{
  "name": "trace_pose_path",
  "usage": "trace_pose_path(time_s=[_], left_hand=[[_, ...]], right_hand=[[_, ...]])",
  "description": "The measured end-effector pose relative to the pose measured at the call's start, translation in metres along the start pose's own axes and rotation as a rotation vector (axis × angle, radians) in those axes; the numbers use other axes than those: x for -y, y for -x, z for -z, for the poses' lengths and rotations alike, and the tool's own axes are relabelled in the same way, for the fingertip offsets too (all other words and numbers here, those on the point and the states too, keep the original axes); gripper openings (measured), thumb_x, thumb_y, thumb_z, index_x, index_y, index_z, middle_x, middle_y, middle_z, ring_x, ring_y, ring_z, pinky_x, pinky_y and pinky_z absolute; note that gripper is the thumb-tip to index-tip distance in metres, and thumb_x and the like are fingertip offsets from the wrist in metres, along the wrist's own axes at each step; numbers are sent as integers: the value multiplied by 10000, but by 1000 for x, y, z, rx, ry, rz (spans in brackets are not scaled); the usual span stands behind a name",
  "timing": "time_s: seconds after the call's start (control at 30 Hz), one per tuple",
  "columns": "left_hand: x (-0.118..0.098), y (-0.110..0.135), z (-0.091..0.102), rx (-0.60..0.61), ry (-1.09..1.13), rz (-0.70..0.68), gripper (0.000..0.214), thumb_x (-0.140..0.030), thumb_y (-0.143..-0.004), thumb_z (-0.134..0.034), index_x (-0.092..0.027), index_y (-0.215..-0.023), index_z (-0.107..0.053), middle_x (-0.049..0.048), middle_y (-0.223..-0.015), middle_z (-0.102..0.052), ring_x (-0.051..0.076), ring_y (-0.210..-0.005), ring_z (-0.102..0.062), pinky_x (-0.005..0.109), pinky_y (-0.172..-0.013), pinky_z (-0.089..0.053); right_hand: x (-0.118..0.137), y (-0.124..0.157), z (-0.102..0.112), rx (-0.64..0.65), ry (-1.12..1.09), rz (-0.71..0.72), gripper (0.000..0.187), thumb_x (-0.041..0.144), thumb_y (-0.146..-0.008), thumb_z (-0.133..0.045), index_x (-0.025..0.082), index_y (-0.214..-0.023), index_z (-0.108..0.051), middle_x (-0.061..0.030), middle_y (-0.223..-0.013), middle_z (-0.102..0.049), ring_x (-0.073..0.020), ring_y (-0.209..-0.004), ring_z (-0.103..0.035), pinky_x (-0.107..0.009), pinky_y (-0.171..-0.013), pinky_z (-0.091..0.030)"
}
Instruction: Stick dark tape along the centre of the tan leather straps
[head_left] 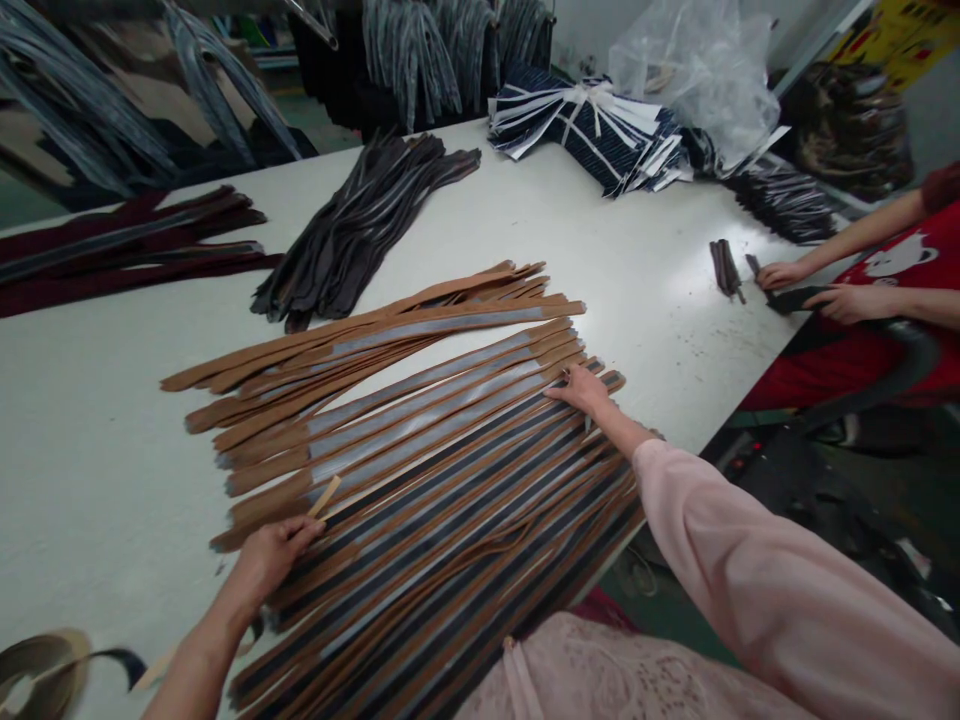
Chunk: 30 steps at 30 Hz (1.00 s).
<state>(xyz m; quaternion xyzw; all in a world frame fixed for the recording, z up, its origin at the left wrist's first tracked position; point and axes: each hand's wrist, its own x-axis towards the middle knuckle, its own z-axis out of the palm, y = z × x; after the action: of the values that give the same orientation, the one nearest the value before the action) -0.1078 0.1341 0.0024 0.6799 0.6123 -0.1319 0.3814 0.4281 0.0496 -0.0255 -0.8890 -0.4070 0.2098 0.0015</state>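
Note:
Brown fabric strips point(270, 470) lie side by side across the table in front of me, several with grey or black bands along them. A narrow black tape point(420, 473) stretches between my hands over these strips. My left hand point(274, 560) pinches its near-left end, where a short tan paper piece point(325, 496) sticks up from the fingers. Over the strips' right ends, my right hand point(585, 392) is closed at the tape's other end, fingertips low against the fabric. A small metallic tip point(588, 424) shows below that palm; what it belongs to is hidden.
A tape roll point(45, 670) lies at lower left. Dark grey strips point(360, 230), maroon strips point(127, 240) and a tied navy bundle point(592, 130) rest farther back. At right, a co-worker's hands point(817, 290) handle a dark piece near the table edge.

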Motion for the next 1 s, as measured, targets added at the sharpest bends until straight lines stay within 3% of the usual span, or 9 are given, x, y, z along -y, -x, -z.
trace_pose_path(time_s=[0.1,0.23,0.37,0.47,0.57,0.83,1.0], left_hand=[[13,2,2,-43,-44,7,376,-550,-629,-493,-222,-704,-659,-13,-597,-628,181,-628,-578,224,-578,-402],[13,3,1,-54,-79,37,380,-554,-647,-472,-229,-716,-657,-6,-632,-652,190,-639,-593,227,-575,-401],[10,5,0,-66,-96,32,366,-549,-663,-463,-236,-695,-650,-11,-617,-647,185,-626,-591,229,-573,-391],[8,7,-2,-70,-97,25,362,-535,-693,-440,-231,-689,-638,-9,-599,-634,181,-610,-586,236,-578,-386],[4,8,-4,-70,-117,18,367,-522,-725,-409,-228,-681,-626,1,-590,-621,184,-612,-585,248,-584,-376],[-15,2,-7,-69,-155,19,356,-493,-740,-398,-231,-672,-629,14,-566,-601,184,-585,-566,250,-543,-350],[12,7,6,15,19,-93,384,-539,-708,-445,-210,-649,-633,-52,-554,-578,144,-611,-545,202,-577,-369]], right_hand=[[2,5,0,-34,21,-11,549,602,-590,-596,170,-915,-499,-108,-976,-588,-227,-914,-549,-304,-708,-394],[11,18,3,-132,69,-38,465,542,-661,-569,180,-945,-501,-99,-970,-590,-227,-889,-554,-299,-685,-390],[44,44,-1,-223,104,60,318,436,-758,-502,195,-965,-519,-88,-935,-609,-209,-854,-564,-280,-672,-379],[79,66,-15,-133,67,216,231,374,-815,-417,208,-865,-571,-69,-806,-634,-187,-800,-576,-259,-659,-367],[101,78,-31,-50,23,273,219,341,-812,-420,214,-828,-598,-59,-770,-643,-174,-781,-577,-244,-659,-359],[90,61,-44,15,-52,229,185,325,-753,-474,193,-755,-604,-21,-716,-623,-140,-705,-550,-211,-600,-323],[92,59,-44,23,-26,182,227,402,-725,-501,194,-744,-589,-21,-695,-612,-145,-698,-547,-216,-570,-308]])
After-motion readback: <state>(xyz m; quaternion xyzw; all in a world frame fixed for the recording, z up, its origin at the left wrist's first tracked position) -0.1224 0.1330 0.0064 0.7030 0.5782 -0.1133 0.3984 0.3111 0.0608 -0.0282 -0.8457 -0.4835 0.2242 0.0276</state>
